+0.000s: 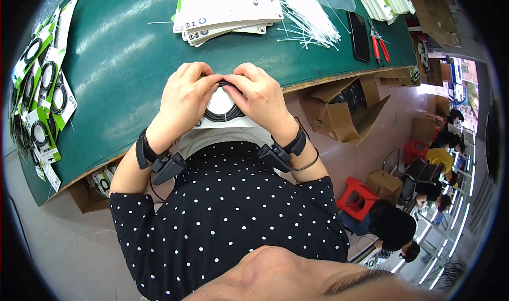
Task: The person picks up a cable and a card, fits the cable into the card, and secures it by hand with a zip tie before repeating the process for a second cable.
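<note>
Between hands [185,97] pinching its top, round black cable coil [214,115], on white card [219,102]

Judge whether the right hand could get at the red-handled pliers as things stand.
Probably yes: the red-handled pliers lie uncovered on the green table, right of the phone, though the right hand is occupied with the black cable coil.

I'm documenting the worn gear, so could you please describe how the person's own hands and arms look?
The left hand and right hand are ungloved. Each wrist wears a black strap with a boxy black module; a thin dark cable loops beside the right one. The short black sleeves have white polka dots.
</note>
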A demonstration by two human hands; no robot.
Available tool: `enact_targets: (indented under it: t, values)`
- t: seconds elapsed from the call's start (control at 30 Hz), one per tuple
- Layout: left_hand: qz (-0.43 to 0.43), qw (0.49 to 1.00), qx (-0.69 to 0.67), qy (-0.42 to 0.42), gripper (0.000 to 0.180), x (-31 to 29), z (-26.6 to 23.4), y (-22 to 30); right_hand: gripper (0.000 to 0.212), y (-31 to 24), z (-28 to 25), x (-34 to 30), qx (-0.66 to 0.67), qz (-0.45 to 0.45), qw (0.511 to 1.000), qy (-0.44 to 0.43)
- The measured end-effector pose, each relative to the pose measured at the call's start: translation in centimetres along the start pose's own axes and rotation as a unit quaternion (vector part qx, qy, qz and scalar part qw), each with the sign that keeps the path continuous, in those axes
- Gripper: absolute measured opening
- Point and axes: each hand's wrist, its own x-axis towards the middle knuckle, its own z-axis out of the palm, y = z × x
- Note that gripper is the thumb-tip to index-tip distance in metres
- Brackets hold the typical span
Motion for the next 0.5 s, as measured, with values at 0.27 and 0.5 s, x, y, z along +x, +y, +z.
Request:
enact_targets:
  t: [0.27, 0.5]
  values:
    - [-0.058, 0.995, -0.016, -0.085, 0.033, 0.7, -1.3, -0.2, 0.016, 0.2, 0.4, -0.3, 0.001, -0.011, 1.000, 0.015]
    - [-0.068, 0.982, 0.001, -0.174, 0.035, 2.2, -1.9, -0.7, 0.015, 0.0, 0.3, -0.8, 0.010, -0.018, 0.999, 0.026]
